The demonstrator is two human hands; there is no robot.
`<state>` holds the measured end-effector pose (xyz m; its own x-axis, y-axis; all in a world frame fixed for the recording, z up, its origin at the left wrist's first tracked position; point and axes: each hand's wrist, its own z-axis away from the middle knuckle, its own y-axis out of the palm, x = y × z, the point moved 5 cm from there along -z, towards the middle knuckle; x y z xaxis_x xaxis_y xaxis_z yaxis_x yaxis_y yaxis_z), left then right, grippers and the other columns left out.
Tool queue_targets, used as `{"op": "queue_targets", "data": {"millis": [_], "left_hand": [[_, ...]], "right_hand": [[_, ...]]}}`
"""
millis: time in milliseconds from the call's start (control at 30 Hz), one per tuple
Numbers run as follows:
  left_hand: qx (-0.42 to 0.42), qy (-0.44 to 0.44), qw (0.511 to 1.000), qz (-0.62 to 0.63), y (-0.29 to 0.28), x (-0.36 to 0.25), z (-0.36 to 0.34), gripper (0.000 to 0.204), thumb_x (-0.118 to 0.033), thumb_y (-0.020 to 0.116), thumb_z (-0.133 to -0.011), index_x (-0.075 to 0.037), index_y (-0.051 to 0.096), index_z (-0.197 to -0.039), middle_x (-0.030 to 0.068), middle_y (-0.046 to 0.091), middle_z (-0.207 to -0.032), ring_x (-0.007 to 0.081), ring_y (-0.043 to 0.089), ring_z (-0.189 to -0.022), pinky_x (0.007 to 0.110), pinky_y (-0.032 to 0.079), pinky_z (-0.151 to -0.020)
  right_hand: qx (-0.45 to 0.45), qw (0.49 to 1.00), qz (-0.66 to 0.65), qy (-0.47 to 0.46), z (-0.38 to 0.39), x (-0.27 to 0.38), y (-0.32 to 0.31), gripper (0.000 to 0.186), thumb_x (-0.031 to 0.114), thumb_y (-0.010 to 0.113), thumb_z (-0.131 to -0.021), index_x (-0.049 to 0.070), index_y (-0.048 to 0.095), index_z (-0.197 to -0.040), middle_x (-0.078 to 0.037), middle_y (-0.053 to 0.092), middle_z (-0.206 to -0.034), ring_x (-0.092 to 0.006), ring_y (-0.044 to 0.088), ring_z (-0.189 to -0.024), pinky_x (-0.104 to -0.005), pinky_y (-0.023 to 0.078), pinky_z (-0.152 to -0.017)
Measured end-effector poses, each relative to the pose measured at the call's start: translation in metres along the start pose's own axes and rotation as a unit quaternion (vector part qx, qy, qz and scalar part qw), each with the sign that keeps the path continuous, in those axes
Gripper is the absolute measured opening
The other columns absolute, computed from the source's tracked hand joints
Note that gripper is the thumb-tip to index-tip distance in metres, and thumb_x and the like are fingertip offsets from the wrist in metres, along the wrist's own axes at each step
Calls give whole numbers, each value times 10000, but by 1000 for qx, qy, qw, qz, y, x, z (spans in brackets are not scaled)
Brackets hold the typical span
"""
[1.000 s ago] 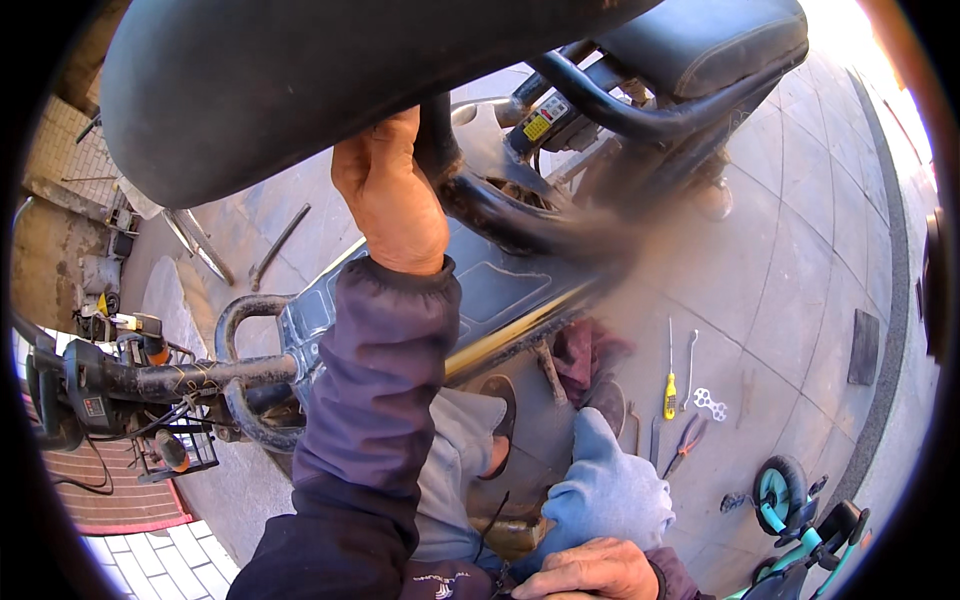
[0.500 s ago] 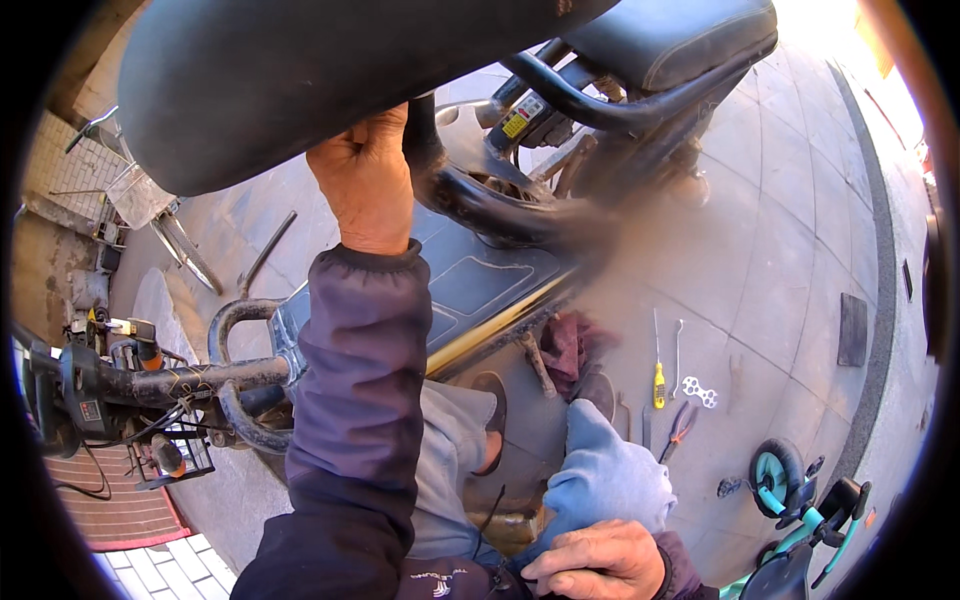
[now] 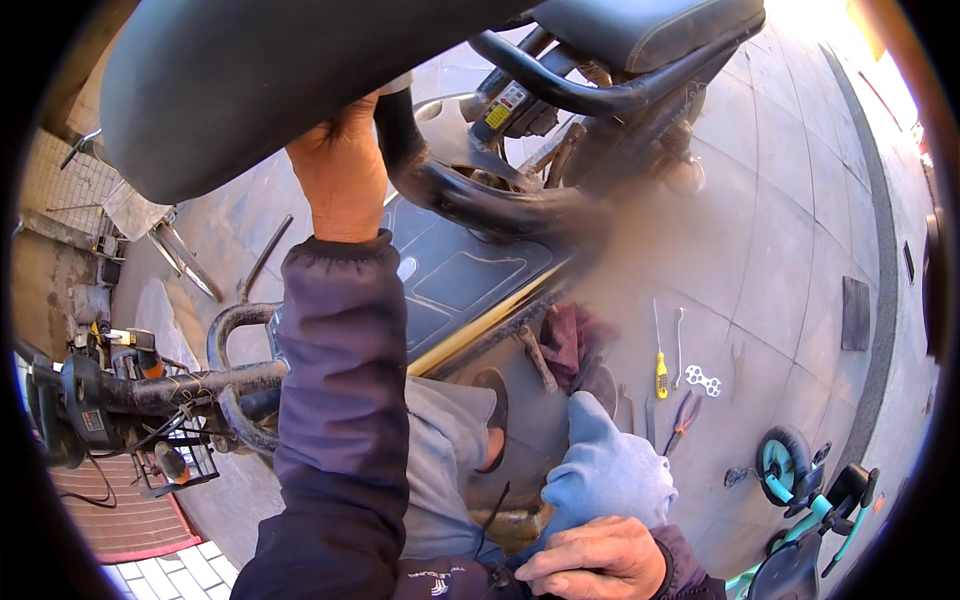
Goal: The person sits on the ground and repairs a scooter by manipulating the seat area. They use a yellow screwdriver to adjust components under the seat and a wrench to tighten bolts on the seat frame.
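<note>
A person's left hand (image 3: pixel 340 185) reaches beneath a vehicle's black seat (image 3: pixel 260 95), which sits directly above its fingers, their grip hidden from view. The right hand's (image 3: pixel 600 560) fingers curl loosely, any hold unclear, with a yellow-handled screwdriver (image 3: pixel 661 378) lying ahead and rightward of them.

On the grey paved floor (image 3: pixel 740 210), a flat dark rectangle (image 3: pixel 855 313) lies near the right edge, beside a dark strip (image 3: pixel 876 200). A small turquoise bike (image 3: pixel 815 508) is nearer. Toward the left edge are a brownish striped mat (image 3: pixel 120 505) and, farther, a bicycle (image 3: pixel 182 258).
</note>
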<state>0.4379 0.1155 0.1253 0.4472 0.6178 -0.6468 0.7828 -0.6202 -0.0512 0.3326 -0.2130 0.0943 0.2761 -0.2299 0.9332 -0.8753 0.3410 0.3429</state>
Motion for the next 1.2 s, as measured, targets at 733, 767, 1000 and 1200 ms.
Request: {"op": "queue_targets", "data": {"millis": [733, 767, 1000, 1200], "left_hand": [[190, -216, 957, 43, 33, -13, -24, 266, -94, 659, -777, 31, 545, -982, 81, 582, -759, 176, 612, -654, 290, 510, -658], [171, -210, 962, 33, 32, -13, -22, 263, -101, 659, -771, 30, 545, -969, 86, 581, -745, 183, 608, -645, 295, 513, -651], [129, -171, 977, -16, 32, -12, -18, 194, -103, 631, -781, 16, 540, -905, 83, 569, -715, 181, 593, -639, 293, 498, -625], [127, -184, 975, -18, 32, -14, -17, 213, -128, 646, -798, -12, 528, -932, 77, 573, -738, 177, 593, -654, 284, 492, -646]], "right_hand": [[62, 993, -83, -49, 15, 8, -11, 99, 42, 596, -846, -16, 642, -912, -122, 620, -719, -229, 619, -629, -296, 461, -568], [61, 993, -89, -58, 16, 9, -12, 99, 41, 597, -846, -16, 643, -912, -124, 622, -723, -231, 620, -632, -297, 462, -571], [89, 988, -103, -76, 22, 6, -18, 104, 32, 609, -832, -15, 647, -917, -136, 635, -770, -249, 623, -658, -304, 469, -577], [85, 986, -112, -85, 22, 8, -23, 109, 32, 610, -832, -23, 643, -920, -134, 634, -767, -252, 621, -657, -303, 469, -574]]}}
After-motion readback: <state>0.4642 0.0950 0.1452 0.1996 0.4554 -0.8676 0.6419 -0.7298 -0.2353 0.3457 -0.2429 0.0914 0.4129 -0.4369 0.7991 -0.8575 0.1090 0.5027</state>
